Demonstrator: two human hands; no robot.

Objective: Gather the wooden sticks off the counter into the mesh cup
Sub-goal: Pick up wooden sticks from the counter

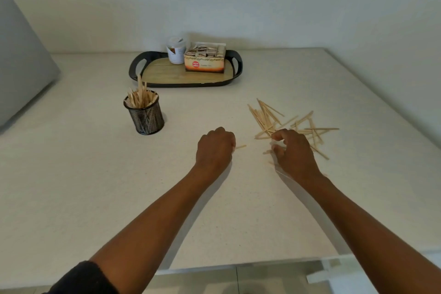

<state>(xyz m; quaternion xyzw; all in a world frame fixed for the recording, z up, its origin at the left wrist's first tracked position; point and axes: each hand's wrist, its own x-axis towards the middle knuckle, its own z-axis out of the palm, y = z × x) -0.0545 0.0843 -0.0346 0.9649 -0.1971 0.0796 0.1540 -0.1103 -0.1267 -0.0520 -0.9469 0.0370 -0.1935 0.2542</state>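
Note:
A black mesh cup (146, 116) stands left of centre on the pale counter (95, 174), holding several wooden sticks upright. A loose pile of wooden sticks (281, 122) lies scattered at the right. My right hand (294, 153) rests at the pile's near edge, thumb and fingers curled, pinching at sticks there. My left hand (216, 147) lies fisted on the counter between cup and pile, gripping a stick whose tip (240, 147) pokes out to the right.
A black-rimmed tray (235, 68) with a wooden floor sits at the back, carrying a white jar (176, 51) and a box of sachets (205, 57). A grey cushion (21, 55) leans at the far left. The counter's front edge runs near the bottom.

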